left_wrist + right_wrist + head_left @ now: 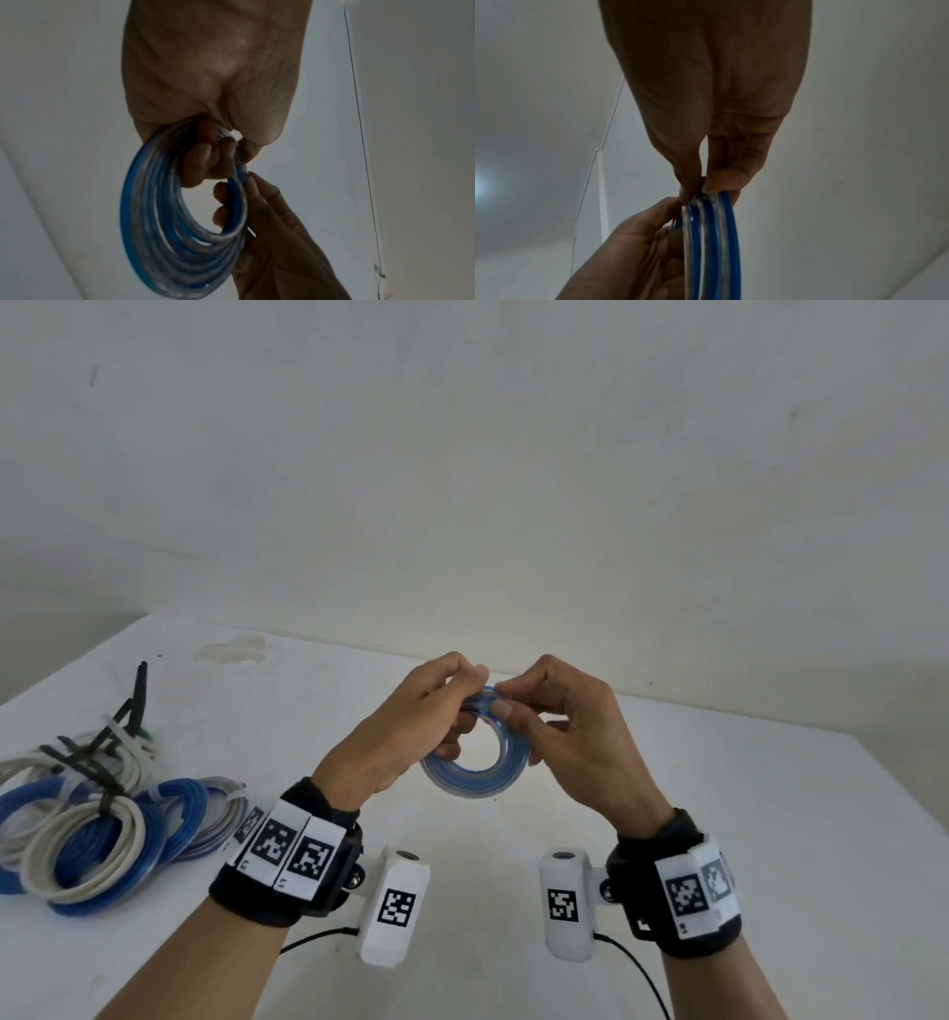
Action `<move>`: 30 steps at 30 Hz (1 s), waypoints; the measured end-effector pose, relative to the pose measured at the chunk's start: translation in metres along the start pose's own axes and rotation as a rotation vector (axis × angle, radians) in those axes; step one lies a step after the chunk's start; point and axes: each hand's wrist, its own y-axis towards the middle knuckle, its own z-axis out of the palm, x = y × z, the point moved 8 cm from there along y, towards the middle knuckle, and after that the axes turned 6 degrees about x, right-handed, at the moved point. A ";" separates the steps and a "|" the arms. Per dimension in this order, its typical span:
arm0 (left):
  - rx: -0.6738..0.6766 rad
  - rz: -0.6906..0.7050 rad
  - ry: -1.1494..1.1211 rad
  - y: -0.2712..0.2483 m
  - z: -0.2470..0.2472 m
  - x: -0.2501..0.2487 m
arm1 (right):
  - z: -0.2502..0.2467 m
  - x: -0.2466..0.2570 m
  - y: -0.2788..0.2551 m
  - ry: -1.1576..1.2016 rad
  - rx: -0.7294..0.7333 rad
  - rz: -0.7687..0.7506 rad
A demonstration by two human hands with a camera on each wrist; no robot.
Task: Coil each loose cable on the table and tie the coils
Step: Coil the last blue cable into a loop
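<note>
While both hands, left (395, 731) and right (570, 737), pinch one round, glossy blue-and-clear coil (475, 775) aloft, several tied coils (97, 829), blue and white, sit heaped on the table (719, 814)

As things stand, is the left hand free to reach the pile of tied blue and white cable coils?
Probably not yet. The left hand grips the blue and clear cable coil, which the right hand pinches too. The pile of tied coils lies on its side of the white table, nothing between.

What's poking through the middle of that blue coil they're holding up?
Fingers of the left hand pass through the blue coil. Its top stretch is covered by both hands' fingertips, the right hand pinching there.
</note>
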 end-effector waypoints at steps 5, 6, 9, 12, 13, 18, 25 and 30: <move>0.009 0.028 0.057 -0.001 0.019 -0.014 | -0.016 0.009 -0.019 -0.013 0.013 0.064; 0.018 0.032 0.056 -0.001 0.027 -0.016 | -0.022 0.011 -0.024 -0.025 -0.007 0.067; 0.078 0.008 0.033 -0.003 0.057 -0.021 | -0.043 0.017 -0.046 -0.047 -0.077 0.075; 0.206 -0.036 0.047 -0.004 0.098 -0.026 | -0.070 0.017 -0.077 -0.087 -0.146 0.097; 0.258 -0.046 0.064 -0.005 0.114 -0.029 | -0.080 0.018 -0.089 -0.102 -0.165 0.105; 0.387 -0.071 0.070 -0.013 0.188 -0.039 | -0.129 0.022 -0.143 -0.124 -0.252 0.146; 0.474 -0.080 0.135 -0.016 0.264 -0.033 | -0.172 0.013 -0.203 -0.131 -0.326 0.256; 0.500 -0.095 0.203 -0.021 0.295 -0.008 | -0.249 -0.060 -0.265 -0.156 -0.329 0.746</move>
